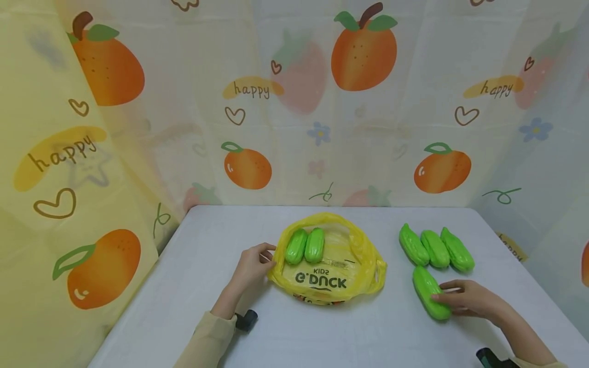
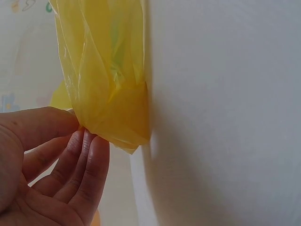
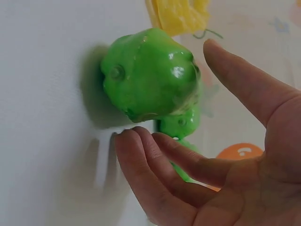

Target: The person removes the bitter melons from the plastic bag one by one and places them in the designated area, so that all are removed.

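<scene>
My left hand (image 1: 253, 264) pinches the left edge of a yellow plastic bag (image 1: 368, 245) between thumb and fingers. In the left wrist view the bag (image 2: 108, 61) is crumpled at the pinch. The bag's mouth gapes, with two glossy green cucumber-shaped vegetables (image 1: 306, 246) side by side inside it. My right hand (image 1: 474, 298) is at the near end of another such green vegetable (image 1: 428, 291) on the table. In the right wrist view, the thumb and fingers are spread around this bumpy vegetable (image 3: 150, 75), with gaps showing between them and it.
Three more green vegetables (image 1: 435, 249) lie in a row at the table's right, just beyond the one by my right hand. A white cloth covers the table (image 1: 331, 337). Fruit-printed curtains (image 1: 294, 122) hang behind and along both sides.
</scene>
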Demonstrator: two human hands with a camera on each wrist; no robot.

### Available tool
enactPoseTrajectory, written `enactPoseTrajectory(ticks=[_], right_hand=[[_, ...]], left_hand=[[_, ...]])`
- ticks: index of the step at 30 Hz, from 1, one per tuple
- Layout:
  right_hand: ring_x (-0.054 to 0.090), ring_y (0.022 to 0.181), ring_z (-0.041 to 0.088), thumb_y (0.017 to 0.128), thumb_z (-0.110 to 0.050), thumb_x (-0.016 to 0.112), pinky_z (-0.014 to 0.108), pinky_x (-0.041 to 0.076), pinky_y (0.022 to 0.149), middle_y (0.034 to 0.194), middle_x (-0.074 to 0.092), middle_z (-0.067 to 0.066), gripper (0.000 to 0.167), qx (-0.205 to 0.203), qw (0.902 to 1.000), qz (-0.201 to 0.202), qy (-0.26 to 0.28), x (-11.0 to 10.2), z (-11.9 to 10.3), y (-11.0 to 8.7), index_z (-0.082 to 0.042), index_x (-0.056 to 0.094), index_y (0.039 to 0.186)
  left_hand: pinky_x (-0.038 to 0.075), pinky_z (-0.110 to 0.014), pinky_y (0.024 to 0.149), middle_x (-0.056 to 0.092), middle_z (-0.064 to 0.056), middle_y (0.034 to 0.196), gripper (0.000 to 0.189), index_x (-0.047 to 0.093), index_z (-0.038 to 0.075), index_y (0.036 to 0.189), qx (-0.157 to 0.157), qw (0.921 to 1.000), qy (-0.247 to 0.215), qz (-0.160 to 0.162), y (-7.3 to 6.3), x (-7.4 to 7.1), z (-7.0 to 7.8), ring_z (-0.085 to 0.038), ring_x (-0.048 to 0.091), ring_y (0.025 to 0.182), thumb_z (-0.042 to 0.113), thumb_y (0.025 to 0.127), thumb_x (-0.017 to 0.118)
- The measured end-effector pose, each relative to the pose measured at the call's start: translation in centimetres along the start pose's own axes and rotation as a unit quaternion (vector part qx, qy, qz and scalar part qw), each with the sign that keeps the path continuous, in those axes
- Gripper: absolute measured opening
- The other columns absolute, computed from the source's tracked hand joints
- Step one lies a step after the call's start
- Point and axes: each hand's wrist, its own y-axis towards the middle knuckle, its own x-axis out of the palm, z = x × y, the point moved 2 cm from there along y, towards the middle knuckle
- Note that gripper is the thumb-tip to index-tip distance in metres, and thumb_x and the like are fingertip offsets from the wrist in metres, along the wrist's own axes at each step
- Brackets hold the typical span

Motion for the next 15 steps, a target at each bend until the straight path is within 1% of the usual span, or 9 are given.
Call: enactPoseTrajectory(ticks=[7, 12, 15], right_hand=[[0.060, 0.105, 0.037, 0.087, -0.048, 0.062, 0.042, 0.054, 0.083, 0.128, 0.045, 0.040, 0.081, -0.023, 0.9993, 0.025, -0.017, -1.3, -0.5, -0.1, 0.017, 0.039, 0.131], [0.058, 0.107, 0.039, 0.088, -0.049, 0.059, 0.040, 0.054, 0.082, 0.131, 0.043, 0.040, 0.080, -0.037, 0.9969, 0.059, -0.038, -2.5, -1.5, -0.2, 0.015, 0.041, 0.132], [0.057, 0.108, 0.041, 0.090, -0.047, 0.058, 0.040, 0.054, 0.083, 0.132, 0.042, 0.040, 0.077, -0.058, 0.9943, 0.079, -0.041, -2.9, -2.2, -0.4, 0.015, 0.041, 0.132]], left_hand=[[0.052, -0.026, 0.064, 0.064, 0.000, 0.082, 0.032, 0.067, 0.011, 0.110, 0.002, 1.0000, 0.000, 0.004, 0.1, 0.0, -0.1, -0.012, 0.061, 0.072, 0.006, 0.079, 0.071], [0.052, -0.027, 0.064, 0.064, -0.001, 0.082, 0.032, 0.067, 0.011, 0.110, 0.004, 1.0000, -0.001, 0.004, 0.1, 0.0, -0.1, -0.012, 0.060, 0.072, 0.006, 0.079, 0.071], [0.052, -0.027, 0.065, 0.064, 0.000, 0.082, 0.032, 0.067, 0.011, 0.110, 0.003, 1.0000, 0.000, 0.004, 0.1, -0.1, 0.0, -0.012, 0.060, 0.073, 0.006, 0.079, 0.071]])
